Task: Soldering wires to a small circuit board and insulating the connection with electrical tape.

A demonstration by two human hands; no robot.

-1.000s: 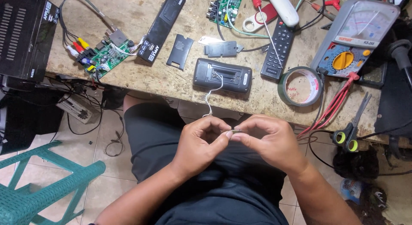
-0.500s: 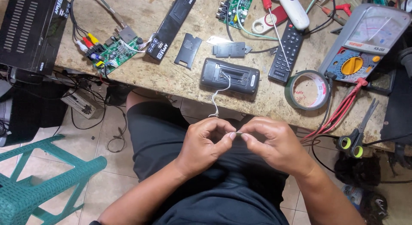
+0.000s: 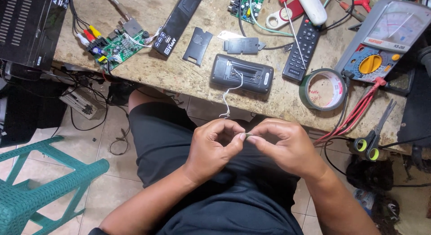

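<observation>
Below the table edge, over the person's lap, the left hand and the right hand meet fingertip to fingertip, both pinched shut on the end of a thin white wire. That wire runs up from the fingers to a dark handheld device lying on the table with its back compartment open; the wire goes into that compartment, though what else sits inside is too small to tell. Just beside the device lies a loose black cover. Near it are a black remote control, a roll of green tape, an analog multimeter with red leads, and green-handled scissors at the table's edge. Farther left sit a green circuit board with coloured plugs and a black box. The table is worn and stained. Left of the person's knees, a teal plastic chair stands on the pale tiled floor.
</observation>
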